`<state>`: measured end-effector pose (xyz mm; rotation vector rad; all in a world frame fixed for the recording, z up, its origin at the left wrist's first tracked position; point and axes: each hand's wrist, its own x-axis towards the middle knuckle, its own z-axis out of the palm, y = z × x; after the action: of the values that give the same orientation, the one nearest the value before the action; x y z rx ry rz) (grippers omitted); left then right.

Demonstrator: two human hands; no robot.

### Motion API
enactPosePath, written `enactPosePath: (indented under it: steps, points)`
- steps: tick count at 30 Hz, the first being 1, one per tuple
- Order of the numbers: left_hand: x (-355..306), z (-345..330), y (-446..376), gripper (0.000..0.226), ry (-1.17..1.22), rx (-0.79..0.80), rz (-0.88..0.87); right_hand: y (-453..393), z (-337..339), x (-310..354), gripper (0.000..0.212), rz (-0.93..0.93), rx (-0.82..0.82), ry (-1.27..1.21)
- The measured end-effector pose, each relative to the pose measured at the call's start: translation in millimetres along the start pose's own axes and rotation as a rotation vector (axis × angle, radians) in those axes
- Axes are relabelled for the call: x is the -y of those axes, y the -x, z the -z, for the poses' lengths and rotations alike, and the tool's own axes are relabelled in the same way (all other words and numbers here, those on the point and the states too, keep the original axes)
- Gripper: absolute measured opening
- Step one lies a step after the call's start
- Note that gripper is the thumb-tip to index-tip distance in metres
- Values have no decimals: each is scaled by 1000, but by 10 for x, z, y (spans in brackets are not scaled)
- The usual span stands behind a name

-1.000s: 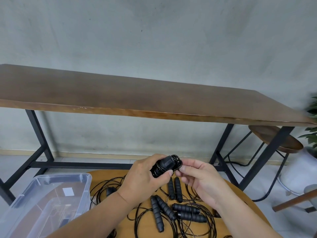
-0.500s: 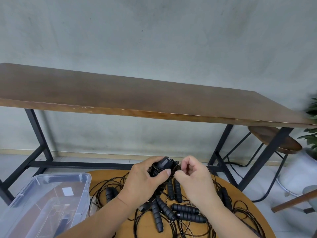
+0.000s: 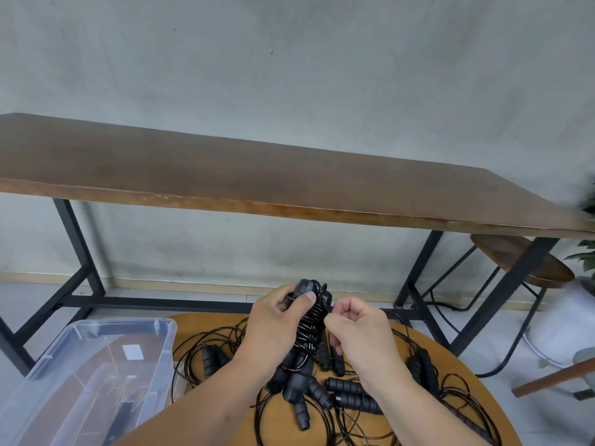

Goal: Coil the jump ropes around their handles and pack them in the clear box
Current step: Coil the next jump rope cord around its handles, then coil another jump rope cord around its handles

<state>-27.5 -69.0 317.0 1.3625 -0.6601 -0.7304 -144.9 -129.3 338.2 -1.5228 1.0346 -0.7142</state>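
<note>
A left hand [image 3: 273, 326] is gripping a coiled rope [image 3: 310, 323] above the round table [image 3: 418, 346], while the right hand [image 3: 357, 333] is pinching its cord; the box [image 3: 96, 365] is sitting alongside.

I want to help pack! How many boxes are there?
1: the clear box at the lower left, beside the round table. More could be out of view.

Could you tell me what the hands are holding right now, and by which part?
The left hand grips the paired jump rope handles near their upper end, thumb over the coils. The right hand pinches the rope beside the coil.
</note>
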Motion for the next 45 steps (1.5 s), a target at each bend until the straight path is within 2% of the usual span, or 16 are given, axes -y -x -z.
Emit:
enactPosePath:
  steps: [7,12,14,16,20,23,25,27,29,33,36,41,45]
  points:
    - [25,25,-34,13,-189,19,-103,-64,96,-33,7,-45,36,99]
    - [170,47,54,25,-516,110,-335,-65,303,-94,13,-69,166,225]
    - [225,10,80,32,-636,93,-423,-81,390,-125,12,-68,216,230]
    - [250,-28,78,39,-715,12,-431,-73,393,-182,10,-99,248,159]
    - [228,-166,77,43,-776,-40,-296,-50,270,-305,28,-350,289,-355]
    - [251,-239,73,44,-754,-34,-187,-23,196,-350,37,-361,206,-508]
    - [313,-280,66,52,-752,10,-175,-35,172,-399,45,-323,161,-468]
    - [350,-315,76,58,-735,45,-182,-41,139,-433,41,-293,165,-403]
    - [364,-327,74,52,-642,25,-130,-56,129,-489,37,-263,172,-388]
    - [316,-222,47,30,-300,-57,119,-110,174,-558,27,-241,251,-411]
    - [295,-101,49,29,-108,-85,316,-221,181,-630,22,-273,294,-412]
    - [381,191,48,27,-55,-97,414,-476,26,-795,22,-325,296,-304]
    - [502,443,59,32,-103,-137,479,-581,-242,-944,20,-361,425,-290]
